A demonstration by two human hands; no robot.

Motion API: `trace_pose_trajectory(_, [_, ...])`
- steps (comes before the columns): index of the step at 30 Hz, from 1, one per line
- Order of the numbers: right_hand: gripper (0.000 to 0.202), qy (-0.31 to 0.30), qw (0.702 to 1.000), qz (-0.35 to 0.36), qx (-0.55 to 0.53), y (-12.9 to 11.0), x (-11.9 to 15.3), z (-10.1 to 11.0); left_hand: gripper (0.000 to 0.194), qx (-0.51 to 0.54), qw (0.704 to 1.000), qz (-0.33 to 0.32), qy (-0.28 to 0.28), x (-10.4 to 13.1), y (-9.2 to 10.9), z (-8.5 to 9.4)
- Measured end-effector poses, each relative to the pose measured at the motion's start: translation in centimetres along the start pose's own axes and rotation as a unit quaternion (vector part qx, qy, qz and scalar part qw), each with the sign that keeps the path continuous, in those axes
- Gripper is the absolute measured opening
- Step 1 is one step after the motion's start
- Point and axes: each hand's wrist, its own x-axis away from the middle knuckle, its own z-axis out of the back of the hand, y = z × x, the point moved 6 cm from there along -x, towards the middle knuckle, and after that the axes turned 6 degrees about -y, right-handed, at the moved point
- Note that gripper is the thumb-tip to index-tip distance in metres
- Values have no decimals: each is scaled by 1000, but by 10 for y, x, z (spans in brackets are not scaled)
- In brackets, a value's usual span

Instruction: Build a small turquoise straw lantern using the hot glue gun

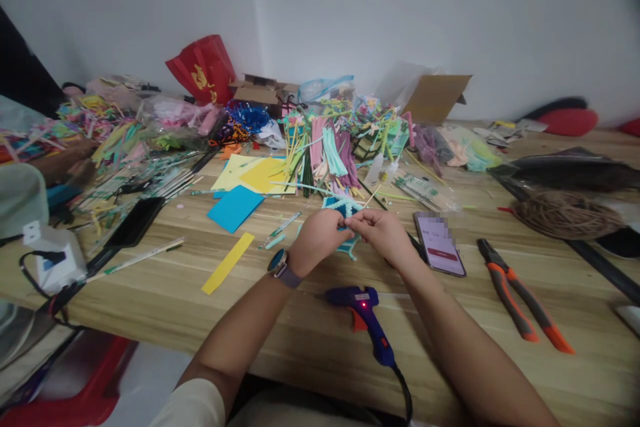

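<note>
My left hand and my right hand meet over the wooden table, both pinching a small craft piece made of light teal fuzzy pipe cleaner and blue paper. Part of the piece pokes out below my hands. A watch sits on my left wrist. A blue hot glue gun with a red light on lies on the table just in front of my hands, its cord running off the near edge.
A phone lies right of my hands, orange-handled pliers further right, a twine coil beyond. Blue and yellow paper sheets, a yellow strip, heaps of coloured pipe cleaners, a red bag, boxes behind.
</note>
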Motion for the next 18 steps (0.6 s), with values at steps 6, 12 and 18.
trace_pose_trajectory(6, [40, 8, 1000, 3, 8, -3, 2, 2, 22, 29, 1000, -2, 12, 13, -2, 23])
trace_pose_trajectory(12, [37, 3, 999, 5, 42, -2, 1, 3, 18, 70, 996, 14, 52, 24, -4, 49])
trace_pose_trajectory(18, [41, 99, 986, 25, 130, -6, 29, 31, 25, 63, 995, 3, 73, 26, -9, 55])
